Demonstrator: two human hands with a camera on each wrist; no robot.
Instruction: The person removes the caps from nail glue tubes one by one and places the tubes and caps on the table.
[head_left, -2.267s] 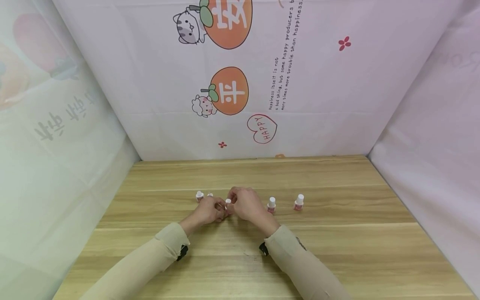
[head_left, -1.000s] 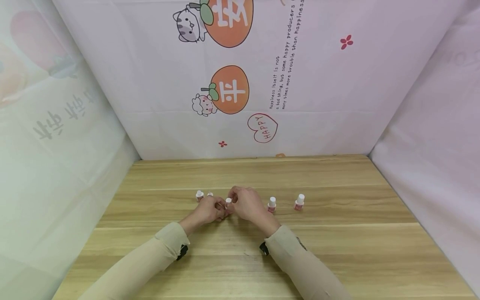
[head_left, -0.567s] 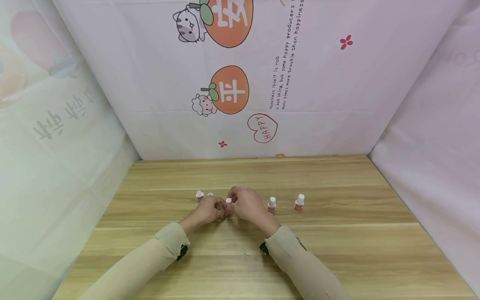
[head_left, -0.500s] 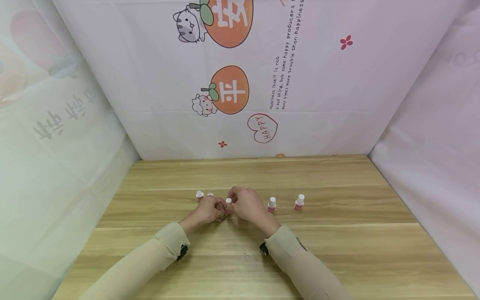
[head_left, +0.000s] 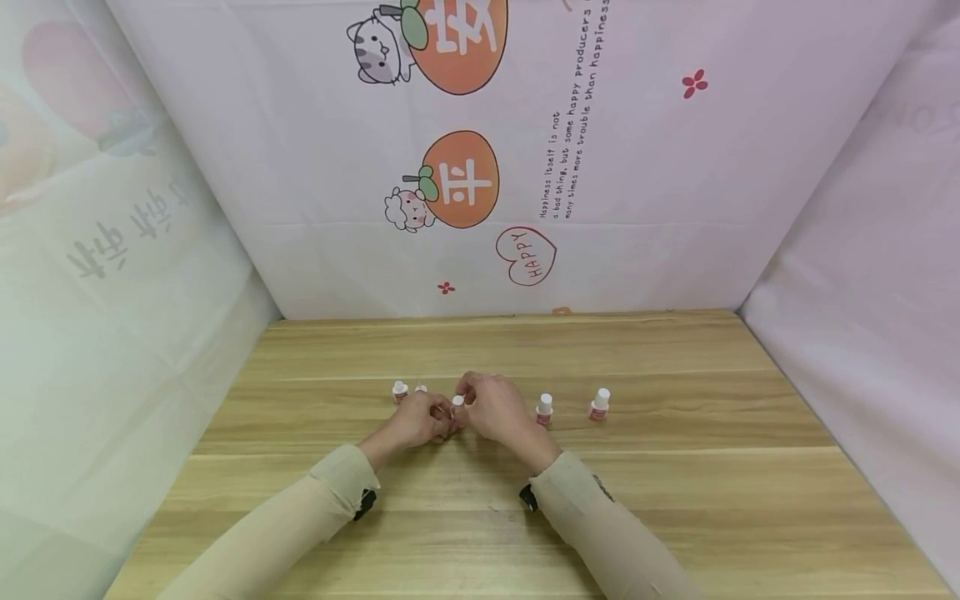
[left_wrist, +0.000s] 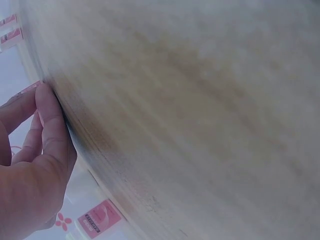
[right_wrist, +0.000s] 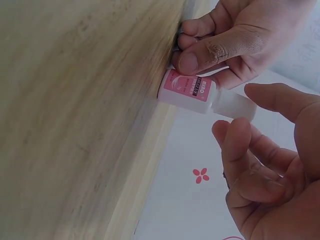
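Note:
A small white nail glue bottle (right_wrist: 187, 90) with a pink label stands upright on the wooden table between my hands. My left hand (head_left: 417, 418) grips its body from the left, thumb against the label side in the right wrist view. Around the white cap (right_wrist: 234, 104) curl the thumb and fingers of my right hand (head_left: 497, 408). Two similar bottles are just beyond my left hand: one (head_left: 400, 392) shows a short narrow top, and the other (head_left: 421, 389) is mostly hidden. In the left wrist view the held bottle is largely covered by fingers.
To the right of my hands stand two upright bottles with tall white caps, a nearer one (head_left: 544, 409) and a farther one (head_left: 599, 404). White printed cloth (head_left: 622, 167) hangs behind the table (head_left: 465, 533) and along both sides.

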